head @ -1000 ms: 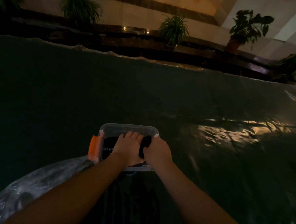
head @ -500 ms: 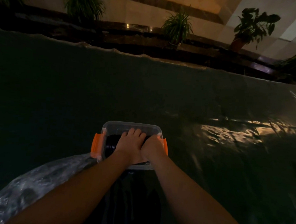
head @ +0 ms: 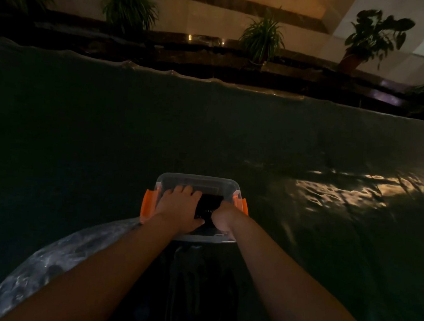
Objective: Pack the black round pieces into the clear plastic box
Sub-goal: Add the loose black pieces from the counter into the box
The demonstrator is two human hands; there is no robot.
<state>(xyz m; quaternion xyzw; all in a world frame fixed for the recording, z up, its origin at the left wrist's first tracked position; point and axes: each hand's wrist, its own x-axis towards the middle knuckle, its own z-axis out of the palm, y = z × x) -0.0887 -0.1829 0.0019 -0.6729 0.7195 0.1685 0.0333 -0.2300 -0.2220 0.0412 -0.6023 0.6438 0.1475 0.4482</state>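
The clear plastic box [head: 197, 179] with orange latches [head: 146, 204] sits on the dark table close to me. Black round pieces [head: 209, 205] lie packed in a row inside it, mostly hidden under my hands. My left hand [head: 178, 209] lies flat over the left part of the row, fingers stretched forward and thumb beside the pieces. My right hand [head: 223, 217] reaches into the right side of the box, its fingers curled down around the end of the black row and hidden from me.
A dark cloth-covered table [head: 107, 140] spreads out around the box, with a bright reflection [head: 341, 192] at the right. A crinkled clear plastic sheet [head: 48, 261] lies near left. Potted plants [head: 262, 38] stand on a ledge beyond the far edge.
My right hand brought a black round piece down into the box and pushed it in. My left hand shifted slightly left, so more of the black row shows between the hands.
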